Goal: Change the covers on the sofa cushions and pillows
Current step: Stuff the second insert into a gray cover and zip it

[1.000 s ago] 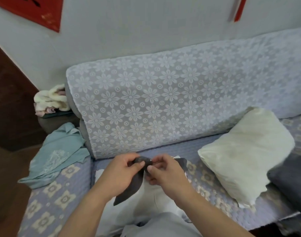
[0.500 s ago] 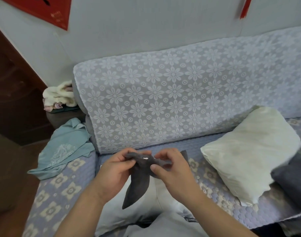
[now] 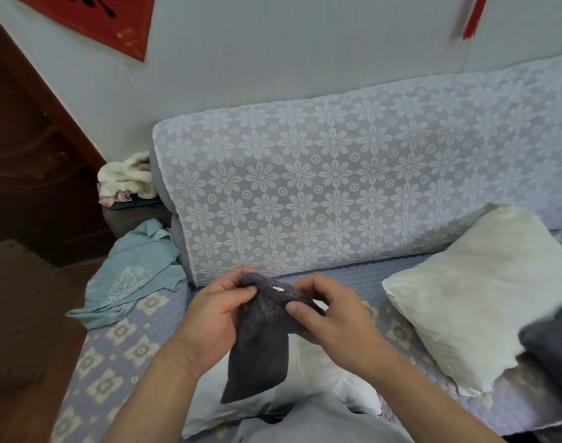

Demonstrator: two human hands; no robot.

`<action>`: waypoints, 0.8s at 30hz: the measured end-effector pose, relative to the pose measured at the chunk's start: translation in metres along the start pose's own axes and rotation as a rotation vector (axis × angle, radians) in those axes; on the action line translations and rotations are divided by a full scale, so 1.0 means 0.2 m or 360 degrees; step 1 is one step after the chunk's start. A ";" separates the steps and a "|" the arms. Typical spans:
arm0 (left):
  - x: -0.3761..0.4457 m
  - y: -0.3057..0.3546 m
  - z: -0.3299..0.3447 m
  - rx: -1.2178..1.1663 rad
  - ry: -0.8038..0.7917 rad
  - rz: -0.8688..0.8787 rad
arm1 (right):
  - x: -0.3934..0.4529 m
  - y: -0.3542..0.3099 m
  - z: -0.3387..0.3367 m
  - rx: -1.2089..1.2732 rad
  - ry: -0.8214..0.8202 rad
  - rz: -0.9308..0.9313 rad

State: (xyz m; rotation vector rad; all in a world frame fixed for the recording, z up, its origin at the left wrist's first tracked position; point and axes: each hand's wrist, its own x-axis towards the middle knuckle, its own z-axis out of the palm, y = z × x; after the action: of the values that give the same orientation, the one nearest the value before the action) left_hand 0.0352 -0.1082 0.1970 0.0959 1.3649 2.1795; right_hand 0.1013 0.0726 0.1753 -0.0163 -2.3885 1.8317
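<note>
Both hands hold a dark grey pillow cover (image 3: 260,350) up over the sofa seat. My left hand (image 3: 219,314) pinches its top edge on the left, and my right hand (image 3: 330,314) pinches the same edge on the right. A small gap shows in the edge between them, and the rest of the cover hangs down. Under it lies a bare white pillow (image 3: 318,388), partly hidden by my arms. Another bare cream pillow (image 3: 484,298) leans against the backrest on the right. A dark grey cushion (image 3: 554,343) sits at the right edge.
The sofa backrest (image 3: 337,193) wears a white flower-lace cover, and the seat (image 3: 120,356) has a lilac quilted cover. A light blue cloth (image 3: 132,273) lies on the left of the seat, with a cream bundle (image 3: 126,180) on the armrest behind it. Dark wooden furniture stands at left.
My hands have spread a little apart along the grey cover's top edge, opening a small gap in it. The view has shifted to the left.
</note>
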 end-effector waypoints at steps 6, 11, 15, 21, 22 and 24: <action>0.00 0.02 0.03 0.0103 0.0037 -0.0010 | -0.01 -0.01 0.02 0.0118 0.0043 0.0002; 0.01 -0.01 -0.01 0.0526 -0.0022 0.0082 | -0.01 -0.02 0.04 -0.0040 0.0141 -0.0088; 0.02 -0.01 -0.01 0.0845 -0.0034 0.0125 | 0.00 0.00 0.04 -0.0348 0.0208 -0.0201; 0.04 0.00 0.03 0.1357 0.0047 0.0230 | 0.01 -0.05 0.00 -0.1123 0.0328 -0.0422; 0.04 0.00 0.03 0.1415 0.0057 0.0248 | 0.00 -0.07 0.00 -0.1224 0.0335 -0.0453; 0.05 0.00 0.04 0.1511 0.0056 0.0281 | 0.01 -0.09 0.00 -0.1271 0.0282 -0.0431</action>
State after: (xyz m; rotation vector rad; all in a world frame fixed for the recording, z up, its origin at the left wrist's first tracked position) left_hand 0.0296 -0.0973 0.1979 0.5416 2.3607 1.4674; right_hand 0.1007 0.0681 0.1933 0.0597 -2.6468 0.6583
